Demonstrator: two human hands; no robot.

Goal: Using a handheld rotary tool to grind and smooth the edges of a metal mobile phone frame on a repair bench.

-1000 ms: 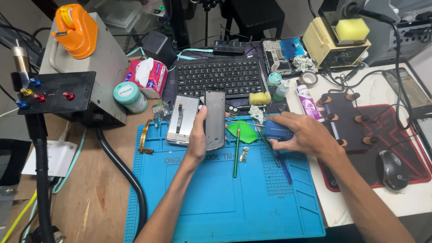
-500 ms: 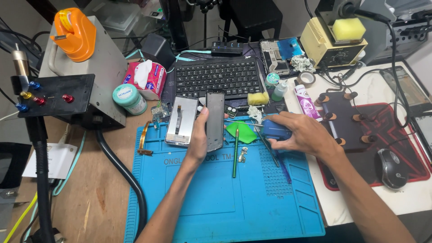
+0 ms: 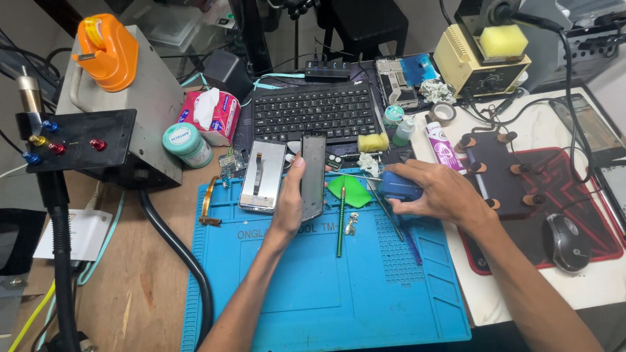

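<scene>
At frame centre, the left hand (image 3: 290,205) gripped an upright phone frame (image 3: 313,176) over the blue mat (image 3: 313,293). The right hand (image 3: 440,192) closed around a blue tool (image 3: 398,186) just right of centre.

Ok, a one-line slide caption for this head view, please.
Left hand holds a dark phone frame upright on the blue repair mat; right hand grips a small blue tool.

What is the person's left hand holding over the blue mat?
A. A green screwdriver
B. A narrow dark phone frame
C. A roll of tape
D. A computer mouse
B. The left hand grips a narrow dark phone frame, held upright at the top edge of the blue mat; the green screwdriver lies untouched on the mat, and the mouse sits far off on the red pad.
</scene>
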